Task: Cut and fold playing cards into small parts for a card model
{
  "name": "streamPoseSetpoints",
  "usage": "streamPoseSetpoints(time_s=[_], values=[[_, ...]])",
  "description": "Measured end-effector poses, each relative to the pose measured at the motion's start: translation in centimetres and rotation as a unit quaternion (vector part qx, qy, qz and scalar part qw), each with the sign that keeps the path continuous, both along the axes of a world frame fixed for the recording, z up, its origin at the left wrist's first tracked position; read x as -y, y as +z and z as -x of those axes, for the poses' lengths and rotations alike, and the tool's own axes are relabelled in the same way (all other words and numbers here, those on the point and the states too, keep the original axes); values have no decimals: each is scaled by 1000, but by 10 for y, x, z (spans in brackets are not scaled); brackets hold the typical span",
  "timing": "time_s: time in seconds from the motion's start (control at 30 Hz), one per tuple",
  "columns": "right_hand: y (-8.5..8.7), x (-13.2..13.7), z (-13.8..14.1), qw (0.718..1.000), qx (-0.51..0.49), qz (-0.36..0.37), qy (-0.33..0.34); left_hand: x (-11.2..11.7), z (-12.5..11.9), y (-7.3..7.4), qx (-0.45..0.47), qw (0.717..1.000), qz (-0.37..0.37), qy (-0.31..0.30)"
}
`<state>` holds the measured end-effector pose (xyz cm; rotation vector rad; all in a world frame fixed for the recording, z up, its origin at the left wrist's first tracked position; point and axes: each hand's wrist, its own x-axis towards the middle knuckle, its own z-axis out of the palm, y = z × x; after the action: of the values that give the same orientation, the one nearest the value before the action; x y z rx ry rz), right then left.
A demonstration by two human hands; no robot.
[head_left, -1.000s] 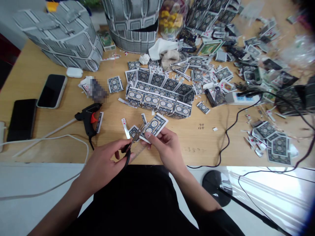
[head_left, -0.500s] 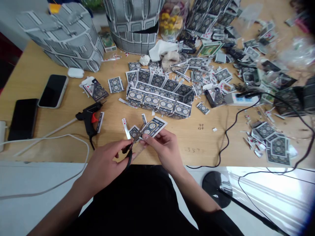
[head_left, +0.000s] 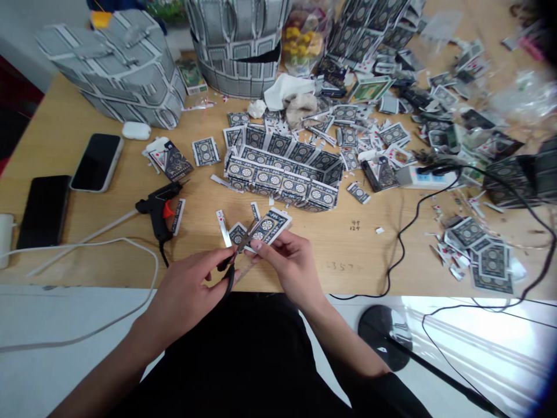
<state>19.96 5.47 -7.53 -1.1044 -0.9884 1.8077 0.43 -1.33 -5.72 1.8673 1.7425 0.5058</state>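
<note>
My left hand (head_left: 191,287) is closed round the black handles of a pair of scissors (head_left: 242,242), whose blades point up and right, at the left edge of a playing card. My right hand (head_left: 291,261) pinches that playing card (head_left: 270,226), patterned back facing up, between thumb and fingers. On the table by the blades lie a cut card strip with a red mark (head_left: 223,227), another patterned card piece (head_left: 237,233) and a narrow strip (head_left: 255,210). Just beyond my hands stands a long open box made of cards (head_left: 282,177).
A black glue gun (head_left: 160,210) and two phones (head_left: 96,162) lie at the left. Woven grey card baskets (head_left: 117,69) stand at the back. Heaped cards and scraps (head_left: 394,134), a power strip (head_left: 424,177) and a black cable (head_left: 402,247) occupy the right.
The card in my right hand has shifted slightly left and down against the scissors. Both hands keep their hold, and the objects on the table stay in place.
</note>
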Motion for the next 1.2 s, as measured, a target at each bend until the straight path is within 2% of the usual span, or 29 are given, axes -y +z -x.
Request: streamPoseSetpoints(time_s=[0.57,1.2], values=[[-8,-2,-2,1000,-25,1,-2,-1,-2,1,7,1000,-15,-2],[-8,-1,1,1000,-31,0,-2,2,-2,-1,14,1000,-26,-5]])
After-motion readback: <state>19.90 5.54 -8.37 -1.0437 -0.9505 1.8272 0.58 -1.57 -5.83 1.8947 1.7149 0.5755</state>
